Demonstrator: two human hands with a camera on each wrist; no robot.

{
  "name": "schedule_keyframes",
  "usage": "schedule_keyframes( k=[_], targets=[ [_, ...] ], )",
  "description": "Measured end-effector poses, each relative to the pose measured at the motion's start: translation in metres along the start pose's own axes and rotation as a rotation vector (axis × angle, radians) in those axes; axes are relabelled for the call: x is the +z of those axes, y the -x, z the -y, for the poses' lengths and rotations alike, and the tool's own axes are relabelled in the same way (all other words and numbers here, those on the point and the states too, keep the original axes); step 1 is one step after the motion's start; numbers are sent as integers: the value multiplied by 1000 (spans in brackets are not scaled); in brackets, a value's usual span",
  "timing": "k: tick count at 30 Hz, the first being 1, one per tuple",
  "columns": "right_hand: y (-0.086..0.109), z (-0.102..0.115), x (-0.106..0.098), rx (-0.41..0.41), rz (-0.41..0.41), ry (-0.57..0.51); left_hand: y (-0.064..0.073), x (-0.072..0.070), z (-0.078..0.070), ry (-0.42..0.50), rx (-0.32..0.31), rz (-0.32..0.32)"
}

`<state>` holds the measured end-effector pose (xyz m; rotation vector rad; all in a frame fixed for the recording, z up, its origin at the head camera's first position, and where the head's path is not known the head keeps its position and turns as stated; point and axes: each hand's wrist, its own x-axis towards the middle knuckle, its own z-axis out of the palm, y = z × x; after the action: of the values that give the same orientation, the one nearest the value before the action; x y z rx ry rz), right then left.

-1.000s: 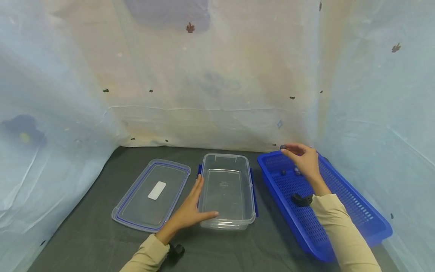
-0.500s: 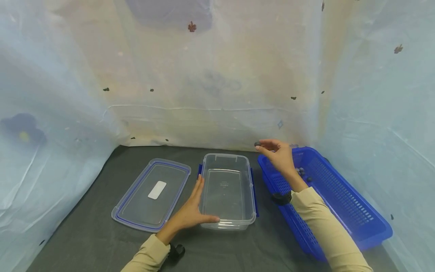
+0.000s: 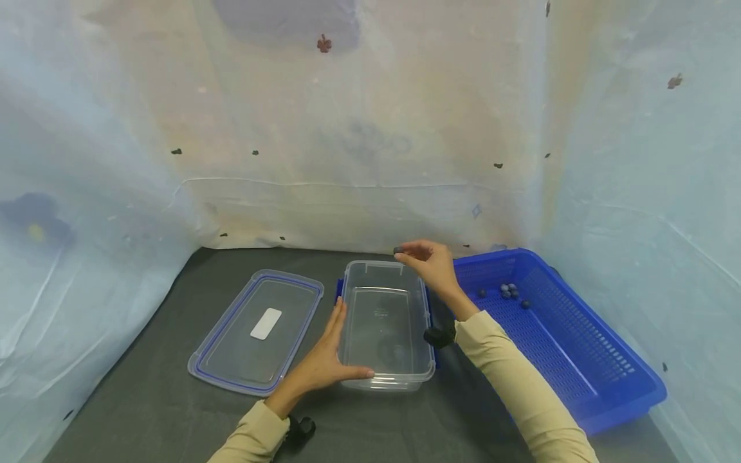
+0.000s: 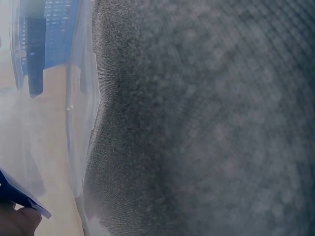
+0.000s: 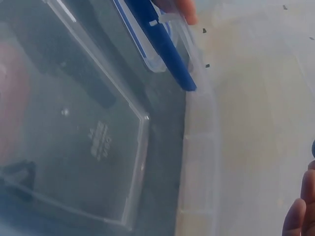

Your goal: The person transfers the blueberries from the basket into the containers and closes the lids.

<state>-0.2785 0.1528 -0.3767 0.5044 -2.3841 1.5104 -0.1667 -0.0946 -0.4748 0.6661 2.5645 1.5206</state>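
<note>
A clear plastic container [image 3: 382,383] with blue side latches stands lidless in the middle of the head view. My left hand [image 3: 321,363] lies along its left side near the front corner, fingers straight and thumb spread out. The left wrist view has a fingertip [image 4: 24,222] against a blue latch [image 4: 15,192]. Above the container's far right corner, my right hand [image 3: 433,265] pinches a blueberry [image 3: 397,250] between thumb and fingertips. Only the edge of that berry enters the right wrist view. Several more blueberries [image 3: 508,291] lie in the blue basket [image 3: 579,334] to the right.
The container's clear lid [image 3: 243,344], with a blue seal and a white label [image 3: 266,323], lies flat at the left. A dark grey cloth [image 3: 156,399] covers the table. Patterned plastic sheeting [image 3: 370,128] walls in the back and both sides.
My right hand has carried the blueberry leftward from over the basket to the container's far right corner, uncovering the berries in the basket. My left hand has stayed in place.
</note>
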Motion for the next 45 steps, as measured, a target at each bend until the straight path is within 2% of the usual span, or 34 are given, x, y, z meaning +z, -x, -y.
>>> schedule_keyframes(
  k=[7,9,14,20,26,30,38,45],
  targets=[
    [-6,-2,31,40,28,-40,3,-3,2,1,5,-11],
    [-6,-2,40,74,36,-40,4,-3,2,1,5,-17],
    [-7,-7,56,133,46,1,4,-2,3,-1,11,-24],
    [-8,-14,69,162,78,70,3,0,4,-1,13,-21],
    [-9,-17,80,200,104,35,4,-1,3,-6,10,-24],
    [-9,-24,88,216,123,62,4,-2,4,-8,3,-23],
    [-8,-35,103,173,178,95,5,-2,4,-8,0,-15],
    [-8,-37,110,237,186,187,5,-3,0,2,-11,-12]
  ],
)
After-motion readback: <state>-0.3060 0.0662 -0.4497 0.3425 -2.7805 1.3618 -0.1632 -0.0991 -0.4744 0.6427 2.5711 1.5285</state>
